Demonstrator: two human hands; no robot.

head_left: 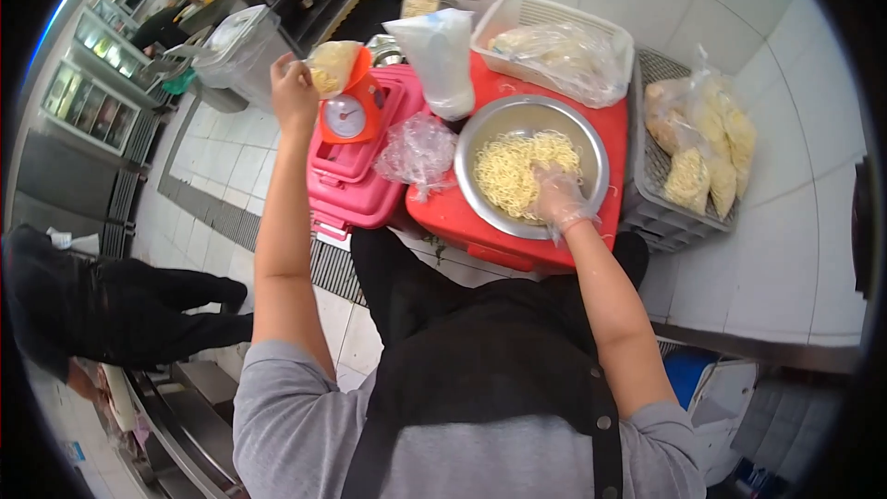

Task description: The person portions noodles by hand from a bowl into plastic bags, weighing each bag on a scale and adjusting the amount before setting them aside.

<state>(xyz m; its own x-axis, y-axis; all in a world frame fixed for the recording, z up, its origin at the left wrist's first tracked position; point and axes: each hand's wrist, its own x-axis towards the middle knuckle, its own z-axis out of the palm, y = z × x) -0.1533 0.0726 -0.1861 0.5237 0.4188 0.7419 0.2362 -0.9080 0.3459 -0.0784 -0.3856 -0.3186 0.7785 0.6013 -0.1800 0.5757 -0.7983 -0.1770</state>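
Pinching the edge of a small clear bag of noodles (331, 69) in the left grip (293, 88), up against the top of an orange scale (353, 120) with a round dial. Reaching down with the right grip (556, 199), clad in a clear glove, into the loose noodles (513, 176) piled in a wide steel bowl (527, 115); cannot tell whether spread or pressed together, with fingertips buried. Standing beneath the bowl, a red box (434, 212); beneath the scale, just beside the red one, a pink container (356, 194). Lying between scale and bowl, a crumpled clear bag (416, 152). Standing upright behind it, near the bowl's rim, a tall whitish bag (439, 65). Set behind the bowl on the red box, a white tub (508, 69) with a large clear bag (565, 55) inside. To the right of the red box, in a gray crate (665, 222), several filled clear bags (725, 134), some showing pale noodles. Visible well apart at the far left, a person in dark clothing (120, 300), turned away toward a metal counter (208, 379)
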